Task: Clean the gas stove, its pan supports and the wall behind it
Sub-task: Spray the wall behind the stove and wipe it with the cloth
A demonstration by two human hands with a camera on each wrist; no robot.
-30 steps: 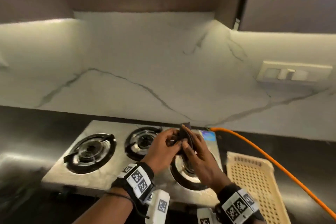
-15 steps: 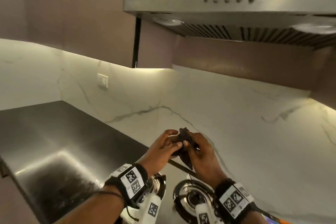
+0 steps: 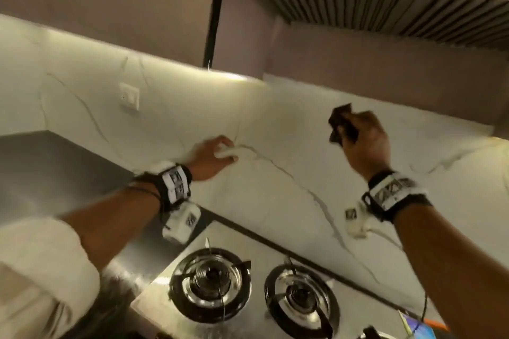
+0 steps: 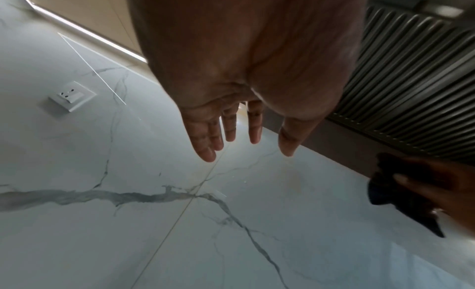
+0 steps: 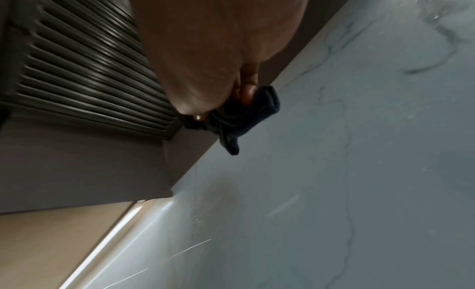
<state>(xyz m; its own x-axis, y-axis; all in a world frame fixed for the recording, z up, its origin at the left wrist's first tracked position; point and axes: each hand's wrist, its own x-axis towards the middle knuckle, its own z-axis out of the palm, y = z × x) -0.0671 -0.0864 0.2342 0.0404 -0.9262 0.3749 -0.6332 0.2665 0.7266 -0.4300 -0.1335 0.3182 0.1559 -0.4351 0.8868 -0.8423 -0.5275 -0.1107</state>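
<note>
The white veined marble wall rises behind the steel gas stove, whose round burners sit at the bottom of the head view. My right hand is raised to the wall just under the hood and grips a crumpled dark cloth; the cloth bunches in its curled fingers in the right wrist view. My left hand is lower and to the left at the wall. Its fingers are straight and spread, holding nothing. The cloth shows at the right of that view.
A ribbed range hood filter hangs above the right hand. A wall socket sits to the left on the marble. The dark countertop runs left of the stove. An orange hose end shows at the bottom right.
Both hands held the cloth together low over the stove. Now they have parted: the right hand has lifted the cloth up to the wall, the left has let go and reached to the wall.
</note>
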